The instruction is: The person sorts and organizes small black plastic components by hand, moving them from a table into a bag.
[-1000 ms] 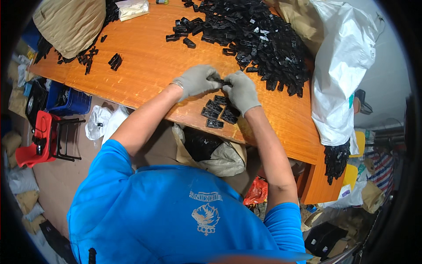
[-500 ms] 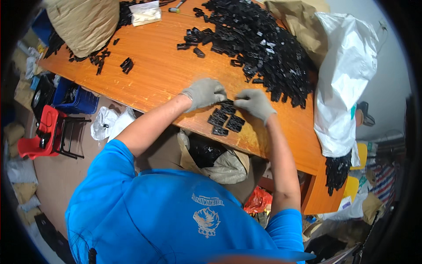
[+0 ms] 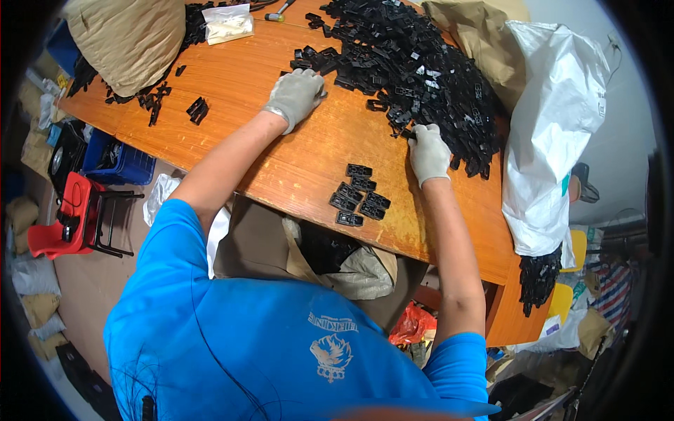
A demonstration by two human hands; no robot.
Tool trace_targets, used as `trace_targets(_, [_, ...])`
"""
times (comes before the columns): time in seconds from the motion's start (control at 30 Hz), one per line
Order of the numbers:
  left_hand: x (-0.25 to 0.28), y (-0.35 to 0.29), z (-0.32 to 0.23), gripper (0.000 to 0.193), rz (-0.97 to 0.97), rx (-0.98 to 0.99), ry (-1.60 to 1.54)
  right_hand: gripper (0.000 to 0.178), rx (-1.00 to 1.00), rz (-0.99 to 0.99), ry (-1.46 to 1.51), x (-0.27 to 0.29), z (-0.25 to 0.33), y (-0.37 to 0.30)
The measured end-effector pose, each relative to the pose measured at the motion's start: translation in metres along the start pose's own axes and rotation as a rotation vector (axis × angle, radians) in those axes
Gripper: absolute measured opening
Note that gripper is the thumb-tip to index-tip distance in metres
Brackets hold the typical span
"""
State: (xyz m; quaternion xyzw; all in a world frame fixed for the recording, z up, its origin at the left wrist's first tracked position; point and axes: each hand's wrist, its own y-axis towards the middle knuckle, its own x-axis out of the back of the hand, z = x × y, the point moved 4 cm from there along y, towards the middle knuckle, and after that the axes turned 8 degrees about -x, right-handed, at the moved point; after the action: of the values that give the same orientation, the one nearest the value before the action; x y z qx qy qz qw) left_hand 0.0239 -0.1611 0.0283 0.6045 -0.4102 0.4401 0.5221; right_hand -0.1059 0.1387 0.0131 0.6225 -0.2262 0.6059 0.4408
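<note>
A large heap of small black plastic parts [image 3: 421, 77] covers the far right of the wooden table. My left hand [image 3: 298, 95], in a grey glove, rests at the heap's left edge with its fingers curled. What they hold, if anything, is hidden. By the heap's near edge, my gloved right hand [image 3: 430, 151] pinches a dark black plastic part [image 3: 406, 134] at its fingertips. Closer to me, several black plastic parts [image 3: 359, 170] lie grouped in short rows near the table's front edge, apart from both hands.
A brown sack [image 3: 126, 45] and loose parts occupy the table's far left. A small white packet [image 3: 229, 24] lies near a hammer-like tool [image 3: 279, 12]. On the right stands a tall white sack [image 3: 554, 133]. Below the front edge is an open bag [image 3: 365, 270]; a red chair [image 3: 70, 217] stands left.
Both hands have moved away from the grouped parts to the heap, the left going farther up and left, the right up and slightly right. The group now shows uncovered.
</note>
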Motion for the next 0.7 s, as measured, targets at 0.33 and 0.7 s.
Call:
trace_targets(0.33, [-0.010, -0.048, -0.097, 0.023, 0.015, -0.217, -0.355, 0.032, -0.157, 0.408, 0.267, 0.006, 0.016, -0.029])
trace_targets(0.7, [-0.012, -0.060, -0.085, 0.035, -0.023, -0.140, -0.465, 0.025, -0.011, 0.199, 0.266, 0.013, 0.045, -0.051])
